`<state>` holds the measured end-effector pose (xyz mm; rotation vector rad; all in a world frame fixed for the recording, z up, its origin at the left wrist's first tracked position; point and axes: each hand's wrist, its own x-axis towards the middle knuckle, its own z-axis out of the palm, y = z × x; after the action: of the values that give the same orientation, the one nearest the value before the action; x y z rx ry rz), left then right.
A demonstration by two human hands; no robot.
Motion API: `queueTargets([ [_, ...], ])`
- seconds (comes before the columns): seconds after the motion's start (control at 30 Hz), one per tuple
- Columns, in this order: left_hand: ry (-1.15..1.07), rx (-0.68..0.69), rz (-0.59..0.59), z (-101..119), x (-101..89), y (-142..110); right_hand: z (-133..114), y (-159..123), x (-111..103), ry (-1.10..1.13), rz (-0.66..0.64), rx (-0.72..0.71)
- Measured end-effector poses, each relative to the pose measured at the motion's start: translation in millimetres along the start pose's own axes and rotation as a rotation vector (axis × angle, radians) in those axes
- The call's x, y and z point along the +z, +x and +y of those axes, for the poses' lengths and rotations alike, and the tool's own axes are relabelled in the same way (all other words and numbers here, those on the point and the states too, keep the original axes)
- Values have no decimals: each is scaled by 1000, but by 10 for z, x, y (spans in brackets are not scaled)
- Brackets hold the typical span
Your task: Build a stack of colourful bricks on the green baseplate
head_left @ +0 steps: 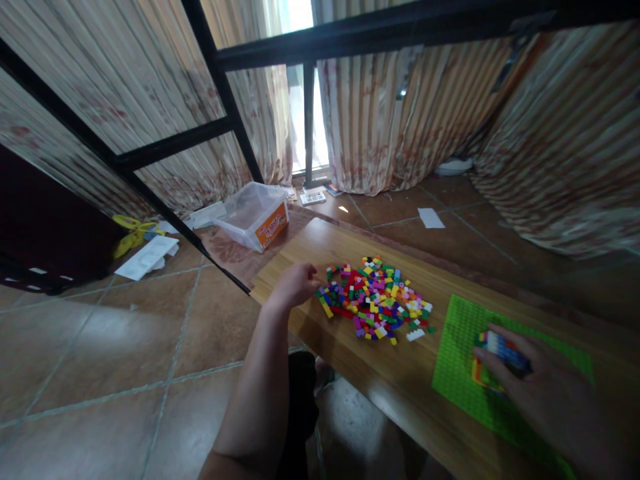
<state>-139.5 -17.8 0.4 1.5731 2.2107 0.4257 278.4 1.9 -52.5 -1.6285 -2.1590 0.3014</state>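
A heap of small coloured bricks (376, 300) lies on a low wooden table (350, 353). My left hand (295, 283) rests at the heap's left edge with its fingers curled in; whether they hold a brick is hidden. A bright green baseplate (457, 370) lies at the right of the table. My right hand (545, 393) rests on this plate, fingers wrapped over a small build of blue, white and yellow bricks (503, 353) standing on it.
A clear plastic tub (255, 215) with an orange label stands on the tiled floor beyond the table. White papers (148, 257) and a yellow object (131, 232) lie to the left. Black metal bars (225, 100) and striped curtains (400, 120) close the back.
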Motion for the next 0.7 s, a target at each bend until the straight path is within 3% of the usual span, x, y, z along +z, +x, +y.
queueTargets([
  [0.1,31,-41,57,141,115,87,-8,6,-9,-38,-7,26],
  [0.27,92,-102,36,328,218,184,-30,2,-24,-78,-30,30],
  [0.53,123,-92,68,379,167,166,-107,13,-16,-44,9,3],
  [0.63,34,-42,110,407,144,143,-178,5,-64,25,138,9],
  [0.7,-228,15,139,496,195,110,-242,-13,-122,90,260,3],
])
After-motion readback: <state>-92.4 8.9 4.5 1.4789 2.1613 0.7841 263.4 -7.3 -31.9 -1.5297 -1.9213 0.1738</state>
